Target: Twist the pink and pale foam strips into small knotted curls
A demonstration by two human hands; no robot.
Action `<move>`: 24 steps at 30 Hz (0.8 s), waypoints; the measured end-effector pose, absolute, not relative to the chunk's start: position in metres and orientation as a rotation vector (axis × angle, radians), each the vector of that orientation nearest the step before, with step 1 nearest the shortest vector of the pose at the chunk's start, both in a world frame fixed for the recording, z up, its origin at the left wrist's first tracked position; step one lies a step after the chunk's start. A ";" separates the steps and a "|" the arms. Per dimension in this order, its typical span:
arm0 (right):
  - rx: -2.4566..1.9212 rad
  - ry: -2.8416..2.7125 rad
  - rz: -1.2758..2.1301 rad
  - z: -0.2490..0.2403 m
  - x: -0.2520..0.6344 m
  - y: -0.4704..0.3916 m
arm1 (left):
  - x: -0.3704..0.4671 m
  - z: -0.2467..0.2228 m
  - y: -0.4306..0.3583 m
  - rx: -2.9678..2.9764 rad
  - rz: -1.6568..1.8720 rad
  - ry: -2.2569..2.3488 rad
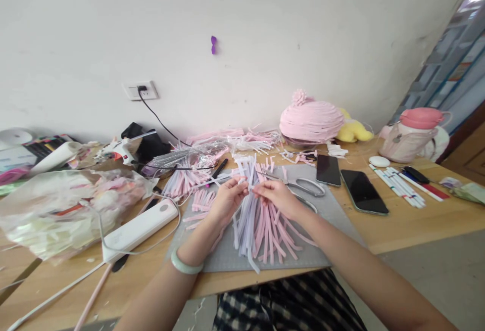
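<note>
My left hand (230, 197), with a pale bangle on its wrist, pinches a small whitish fuzzy strip (248, 187). Close to its right, my right hand (275, 197) has its fingers closed on the same strip. Beneath both hands, pale lilac fuzzy strips (245, 225) and pink fuzzy strips (278, 237) fan out over a grey cutting mat (322, 250). Short pink pieces (202, 202) lie left of my left hand. Scissors (306, 188) rest on the mat just beyond my right hand.
A white power strip (140, 230) and a plastic bag (76, 204) lie left. Two phones (364, 192), markers (401, 185) and a pink-lidded bottle (409, 136) are right. A pink domed object (311, 121) and silvery strips (182, 158) stand behind.
</note>
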State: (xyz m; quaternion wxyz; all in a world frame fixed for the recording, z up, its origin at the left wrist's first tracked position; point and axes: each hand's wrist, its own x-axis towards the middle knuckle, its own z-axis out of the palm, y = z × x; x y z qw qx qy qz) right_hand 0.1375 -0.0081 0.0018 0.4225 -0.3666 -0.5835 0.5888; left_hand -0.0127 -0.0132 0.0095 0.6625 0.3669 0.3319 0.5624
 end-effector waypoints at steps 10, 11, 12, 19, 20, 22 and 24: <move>-0.223 -1.184 2.647 -0.002 0.146 -0.013 | -0.020 0.016 -0.028 1.167 1.074 0.548; -0.209 -1.252 2.645 -0.004 0.146 -0.013 | -0.019 0.015 -0.030 1.180 1.060 0.547; -0.211 -1.314 2.633 -0.004 0.146 -0.013 | -0.019 0.015 -0.031 1.193 1.048 0.550; -0.775 -1.639 1.946 0.016 0.152 -0.007 | -0.020 0.016 -0.019 1.216 1.207 0.747; -0.869 -1.707 1.746 0.018 0.152 -0.006 | -0.019 0.015 -0.017 1.202 1.237 0.790; -1.006 -1.859 1.295 0.019 0.151 -0.006 | -0.016 0.012 -0.013 1.140 1.301 0.880; -1.045 -1.993 0.835 0.015 0.148 -0.007 | -0.011 0.008 -0.012 1.042 1.337 0.950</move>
